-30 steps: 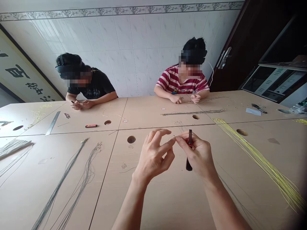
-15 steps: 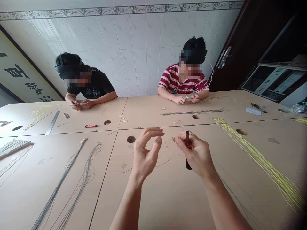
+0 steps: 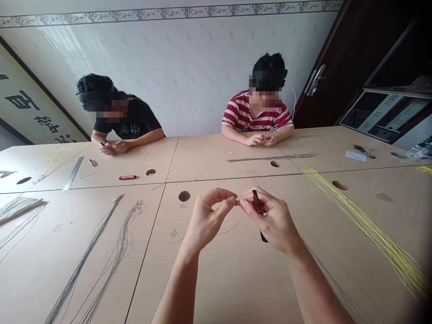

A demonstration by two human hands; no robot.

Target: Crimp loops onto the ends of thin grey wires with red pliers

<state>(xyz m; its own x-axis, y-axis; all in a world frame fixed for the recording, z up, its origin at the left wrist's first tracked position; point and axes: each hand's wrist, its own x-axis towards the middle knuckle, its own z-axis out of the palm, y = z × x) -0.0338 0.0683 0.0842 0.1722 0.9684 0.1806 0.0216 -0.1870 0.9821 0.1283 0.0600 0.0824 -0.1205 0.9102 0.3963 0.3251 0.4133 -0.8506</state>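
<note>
My left hand (image 3: 211, 216) is closed in a pinch, thumb and forefinger meeting the right fingertips over the table. Between the two sets of fingertips is the end of a thin wire (image 3: 238, 202), mostly covered by the fingers. My right hand (image 3: 273, 218) pinches at the same spot. Its palm also holds a small red-and-black hand tool (image 3: 258, 204), whose dark lower end sticks out below the hand; its exact kind is unclear. Just beyond the hands lie thin grey wires with small metal ends (image 3: 249, 172).
Grey wire bundles (image 3: 101, 236) lie at left, a yellow wire bundle (image 3: 364, 220) at right. A metal ruler (image 3: 73, 173), a red-and-black marker-like stick (image 3: 127, 177) and a dark tool (image 3: 364, 151) rest farther off. Two people sit opposite. The table (image 3: 202, 157) has round holes.
My left hand has moved right and closed from an open curl into a pinch. My right hand has shifted slightly left, so the fingertips now meet.
</note>
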